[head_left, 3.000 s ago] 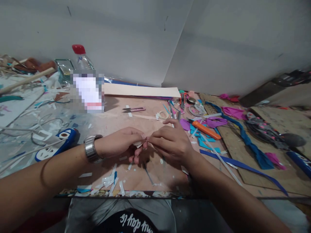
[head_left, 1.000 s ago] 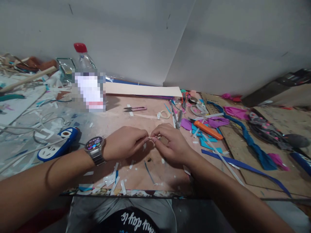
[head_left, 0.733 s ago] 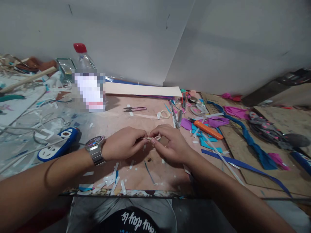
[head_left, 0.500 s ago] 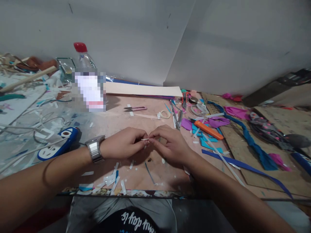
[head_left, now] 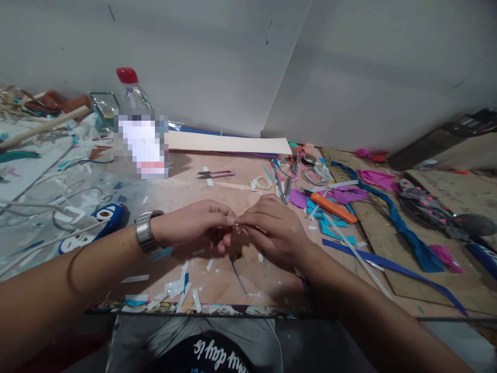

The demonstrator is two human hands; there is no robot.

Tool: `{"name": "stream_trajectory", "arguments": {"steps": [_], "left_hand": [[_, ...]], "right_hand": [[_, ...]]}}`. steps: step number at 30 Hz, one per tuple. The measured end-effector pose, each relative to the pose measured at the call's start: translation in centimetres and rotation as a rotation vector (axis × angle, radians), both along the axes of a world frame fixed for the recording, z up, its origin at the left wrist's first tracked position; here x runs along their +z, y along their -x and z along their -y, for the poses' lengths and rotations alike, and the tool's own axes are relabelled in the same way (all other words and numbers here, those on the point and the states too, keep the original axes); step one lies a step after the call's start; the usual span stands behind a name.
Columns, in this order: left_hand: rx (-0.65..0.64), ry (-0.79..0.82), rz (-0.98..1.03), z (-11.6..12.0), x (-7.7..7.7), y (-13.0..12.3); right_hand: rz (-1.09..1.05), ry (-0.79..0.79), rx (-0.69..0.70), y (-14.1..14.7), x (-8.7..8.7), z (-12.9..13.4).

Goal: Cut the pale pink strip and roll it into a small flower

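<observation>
Over the middle of the worktable, my left hand (head_left: 196, 224) and my right hand (head_left: 274, 228) meet at the fingertips. Both are closed in a pinch on a thin pale strip (head_left: 235, 226), small and mostly hidden by the fingers. My left thumb presses against the index finger while the other fingers curl below. My right thumb and fingers are pressed together from the other side. Just beyond the hands lie pink-handled thread snips (head_left: 216, 175) and a small cream roll of tape (head_left: 263, 183).
An orange utility knife (head_left: 333, 207) lies on blue and purple scraps at right, near a long blue strip (head_left: 404, 272) and cardboard. A blue-and-white power strip (head_left: 106, 220) with cables lies left. Behind stand a red-capped bottle (head_left: 134, 93) and a blurred-out lit screen (head_left: 143, 147).
My left hand has turned slightly, its lower fingers now showing beneath the thumb. The right fingers have closed flatter around the pinch. The pale strip shows less than before.
</observation>
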State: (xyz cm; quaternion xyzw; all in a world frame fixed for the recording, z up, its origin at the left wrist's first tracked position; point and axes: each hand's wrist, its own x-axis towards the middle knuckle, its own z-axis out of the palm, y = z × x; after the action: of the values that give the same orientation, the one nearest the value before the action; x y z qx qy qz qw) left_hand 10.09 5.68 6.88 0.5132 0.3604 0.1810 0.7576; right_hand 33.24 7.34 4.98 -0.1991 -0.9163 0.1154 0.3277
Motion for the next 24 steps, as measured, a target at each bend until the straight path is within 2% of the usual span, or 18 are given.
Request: {"name": "stream_trajectory", "arguments": {"steps": [8,17,19,24], "left_hand": [[-0.011,-0.276,-0.139,-0.14,-0.01,0.10],[0.050,-0.360,-0.183,-0.33,-0.21,0.21],[0.080,-0.481,-0.233,-0.20,-0.28,0.20],[0.155,-1.055,-0.485,0.49,-0.40,-0.01]], "right_hand": [[-0.010,-0.067,-0.047,0.05,-0.01,0.10],[0.019,-0.114,-0.084,0.16,0.57,0.45],[0.027,-0.096,-0.106,0.32,0.60,0.48],[-0.012,0.035,-0.190,0.78,0.35,0.66]]}}
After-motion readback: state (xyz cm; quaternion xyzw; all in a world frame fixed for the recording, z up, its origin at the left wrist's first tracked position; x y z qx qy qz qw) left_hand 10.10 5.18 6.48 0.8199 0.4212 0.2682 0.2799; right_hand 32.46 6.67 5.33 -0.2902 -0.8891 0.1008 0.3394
